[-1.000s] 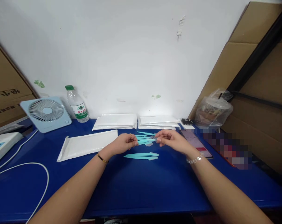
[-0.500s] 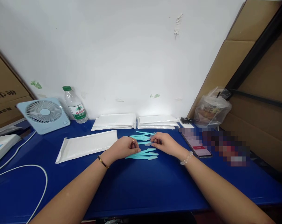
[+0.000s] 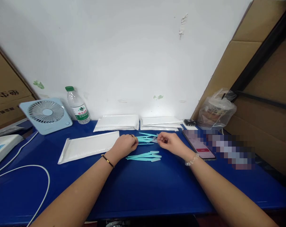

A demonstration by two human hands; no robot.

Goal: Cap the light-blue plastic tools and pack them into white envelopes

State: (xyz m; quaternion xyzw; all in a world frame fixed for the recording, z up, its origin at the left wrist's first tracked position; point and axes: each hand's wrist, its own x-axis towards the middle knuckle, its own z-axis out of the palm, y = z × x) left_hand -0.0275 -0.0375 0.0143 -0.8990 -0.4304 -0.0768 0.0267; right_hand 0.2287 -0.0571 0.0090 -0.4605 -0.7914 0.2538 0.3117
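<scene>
Since half a second ago, our left hand point(image 3: 126, 145) has drawn back from the near group of slim turquoise plastic tools with pale tips point(image 3: 144, 155) to the far group of matching turquoise tools point(image 3: 145, 139), and the near three now lie uncovered, handles crossing and tips fanned toward the right. Our two hands are apart, on either side of the far group: the left has its curled fingers at the handle ends, while our right hand point(image 3: 170, 143) has thumb and fingers drawn together beside the pale tips. We cannot tell whether either one grips a tool. Both groups rest on the glossy dark-blue tabletop point(image 3: 143, 192), the near one closer to us. Just beside our left hand lies a long, flat white packet point(image 3: 88, 147); behind the far group sit two low stacks of similar white packets, a left stack point(image 3: 116, 121) and a right stack point(image 3: 160, 121). Right of our right hand, a dark-edged smartphone point(image 3: 201, 147) lies screen up.
</scene>
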